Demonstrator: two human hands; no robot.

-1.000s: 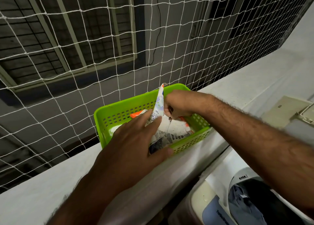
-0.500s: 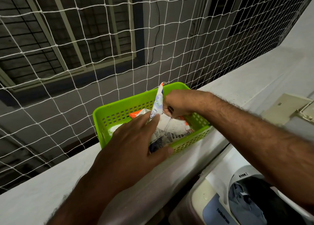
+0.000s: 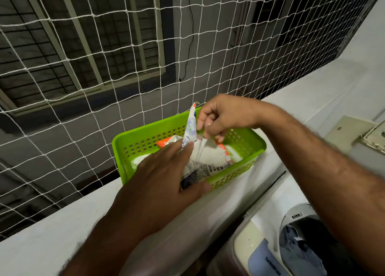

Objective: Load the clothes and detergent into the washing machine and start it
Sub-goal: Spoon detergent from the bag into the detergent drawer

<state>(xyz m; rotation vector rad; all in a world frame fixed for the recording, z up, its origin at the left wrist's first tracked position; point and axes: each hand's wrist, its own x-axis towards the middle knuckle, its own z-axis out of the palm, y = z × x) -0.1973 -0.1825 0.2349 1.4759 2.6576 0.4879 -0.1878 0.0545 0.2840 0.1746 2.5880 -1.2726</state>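
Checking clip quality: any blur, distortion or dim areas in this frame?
Head view: wide-angle bending of the net lines; motion blur on the left forearm, bottom edge; dim light, dark window behind; detergent packet and green basket sharp.

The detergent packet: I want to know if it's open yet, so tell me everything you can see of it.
The detergent packet is a crinkly white plastic pouch with orange edges and dark print, lying in the green basket. The left hand holds its lower part down; the right hand pinches and lifts its upper flap. Whether it is open cannot be told.
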